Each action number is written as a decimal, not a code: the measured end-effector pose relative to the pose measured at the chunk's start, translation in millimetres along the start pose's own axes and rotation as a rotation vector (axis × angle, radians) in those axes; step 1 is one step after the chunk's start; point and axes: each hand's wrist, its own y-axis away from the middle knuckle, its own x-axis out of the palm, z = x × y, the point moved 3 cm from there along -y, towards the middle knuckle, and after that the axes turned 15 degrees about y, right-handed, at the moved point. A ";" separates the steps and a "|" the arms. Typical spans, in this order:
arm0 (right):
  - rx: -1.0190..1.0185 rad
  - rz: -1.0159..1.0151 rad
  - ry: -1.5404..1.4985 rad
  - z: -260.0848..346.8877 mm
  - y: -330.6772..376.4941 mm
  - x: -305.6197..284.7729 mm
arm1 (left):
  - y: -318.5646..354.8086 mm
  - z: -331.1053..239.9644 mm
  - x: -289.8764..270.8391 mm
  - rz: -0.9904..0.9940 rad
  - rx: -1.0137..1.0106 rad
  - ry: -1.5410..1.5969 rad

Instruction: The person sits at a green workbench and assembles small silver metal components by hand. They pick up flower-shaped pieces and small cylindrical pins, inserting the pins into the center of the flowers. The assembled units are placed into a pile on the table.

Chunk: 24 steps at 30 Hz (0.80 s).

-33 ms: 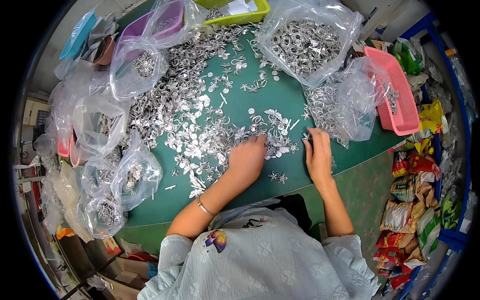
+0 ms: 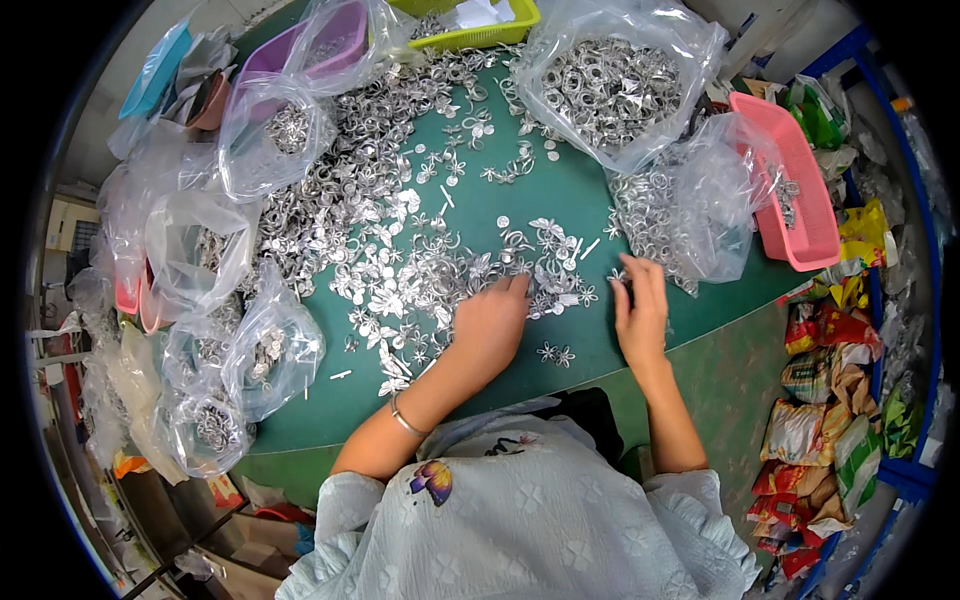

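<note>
A loose heap of small silver metal pieces (image 2: 430,275), with rings, flower shapes and flat discs among them, covers the middle of the green table (image 2: 590,340). My left hand (image 2: 490,322) reaches into the near side of this heap, its fingers closed and pointing down; whatever sits between the fingertips is hidden. To the right, my right hand (image 2: 641,308) is raised beside the heap, thumb and forefinger pinching a small silver metal piece (image 2: 617,274). Two silver flower pieces (image 2: 556,354) lie apart on the table between my hands.
Clear plastic bags of silver pieces stand at back right (image 2: 610,95), right (image 2: 690,215) and left (image 2: 270,345). A pink basket (image 2: 810,205) sits at the right edge, a yellow-green basket (image 2: 480,38) and a purple basket (image 2: 345,45) at the back. Packages (image 2: 800,435) fill the right side.
My left hand has drawn slightly left and back toward me. My right hand has shifted a little, its fingers slightly more bent.
</note>
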 end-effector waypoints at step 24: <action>-0.061 0.086 0.166 21.3 12.4 10.9 | 48.4 13.2 -4.8 0.116 -0.836 2.078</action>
